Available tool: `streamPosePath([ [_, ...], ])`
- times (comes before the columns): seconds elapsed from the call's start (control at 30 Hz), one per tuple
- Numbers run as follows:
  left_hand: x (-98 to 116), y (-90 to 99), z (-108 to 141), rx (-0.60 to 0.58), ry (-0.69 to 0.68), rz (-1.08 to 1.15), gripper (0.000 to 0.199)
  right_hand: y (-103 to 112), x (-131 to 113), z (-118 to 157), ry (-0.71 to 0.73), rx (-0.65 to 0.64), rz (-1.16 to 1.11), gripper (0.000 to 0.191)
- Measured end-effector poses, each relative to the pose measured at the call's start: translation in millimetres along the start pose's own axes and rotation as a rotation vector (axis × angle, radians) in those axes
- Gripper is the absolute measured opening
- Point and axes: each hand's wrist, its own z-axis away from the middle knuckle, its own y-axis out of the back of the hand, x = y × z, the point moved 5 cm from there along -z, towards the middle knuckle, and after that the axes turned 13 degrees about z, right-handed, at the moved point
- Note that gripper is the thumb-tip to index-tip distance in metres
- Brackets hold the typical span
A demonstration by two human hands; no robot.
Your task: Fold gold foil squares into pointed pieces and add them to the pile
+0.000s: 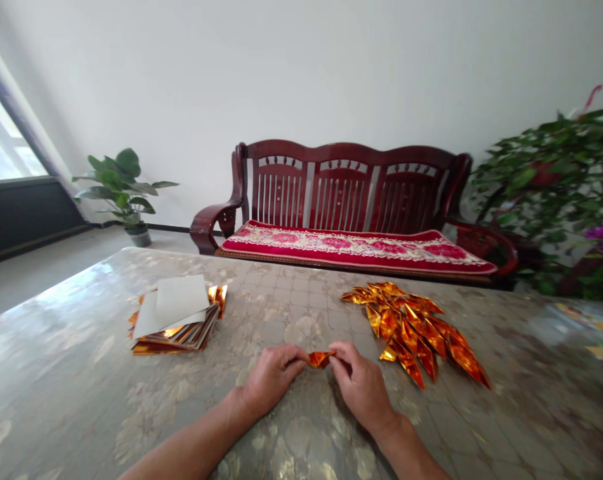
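Between my two hands is a small folded piece of shiny orange-gold foil paper (320,360), held just above the table near its middle. My left hand (275,375) pinches its left end between thumb and fingers. At the right end, the thumb and fingers of my right hand (358,383) are closed on it. A stack of foil paper sheets (174,317), pale side up on top with gold edges showing, lies to the left. On the right rests a pile of folded gold foil pieces (414,327), pointed at their ends.
The table (261,440) has a glossy patterned cover. A clear plastic bag (571,323) lies at its right edge. Behind stands a dark red wooden bench (336,180) with a red floral cushion (356,247). Potted plants (124,180) stand left and right.
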Motion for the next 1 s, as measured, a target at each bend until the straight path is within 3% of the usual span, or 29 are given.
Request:
streamPosePath([
  [0.13,0.6,-2.2,1.2,-0.063,-0.055,-0.052,0.019,4.5,-7.5,-1.7,0.119,-0.094,-0.023,0.017],
  [0.33,-4.1,3.3,0.7,0.005,-0.041,-0.123,0.020,4.9,-9.2,-1.6,0.130,-0.156,-0.100,0.015],
  [0.6,-2.1,1.7,0.7,-0.006,-0.041,-0.062,0.020,3.0,-12.5,-2.2,0.162,-0.197,-0.120,0.022],
  [1.0,9.1,-1.2,-0.8,-0.114,-0.183,-0.022,0.018,-4.2,-12.8,-1.5,0.074,-0.193,-0.234,0.019],
])
